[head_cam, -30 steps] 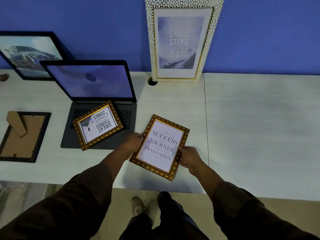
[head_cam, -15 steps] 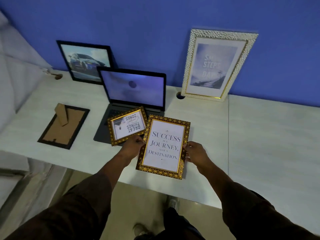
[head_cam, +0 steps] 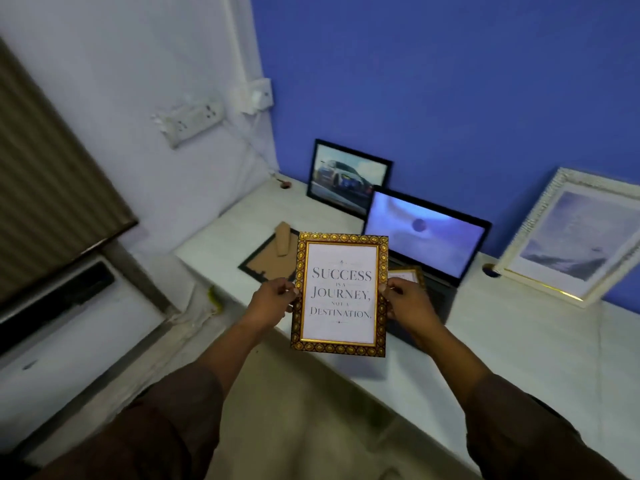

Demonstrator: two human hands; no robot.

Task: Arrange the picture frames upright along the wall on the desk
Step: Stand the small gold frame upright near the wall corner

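Gold frame (head_cam: 340, 295) with the "Success is a journey" print sits at the centre of the view, lifted off the desk (head_cam: 519, 341) — the left hand (head_cam: 273, 299) grips its left edge, the right hand (head_cam: 407, 299) its right edge. Behind it, a black car frame (head_cam: 348, 176) and a white frame (head_cam: 571, 237) lean on the blue wall (head_cam: 450, 81), flanking an open laptop (head_cam: 424, 233) — a backing-up frame (head_cam: 268, 259) lies flat, left of centre.

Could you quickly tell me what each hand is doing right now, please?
Left hand: closed on the left edge of the gold-framed quote picture.
Right hand: closed on the right edge of the same frame.
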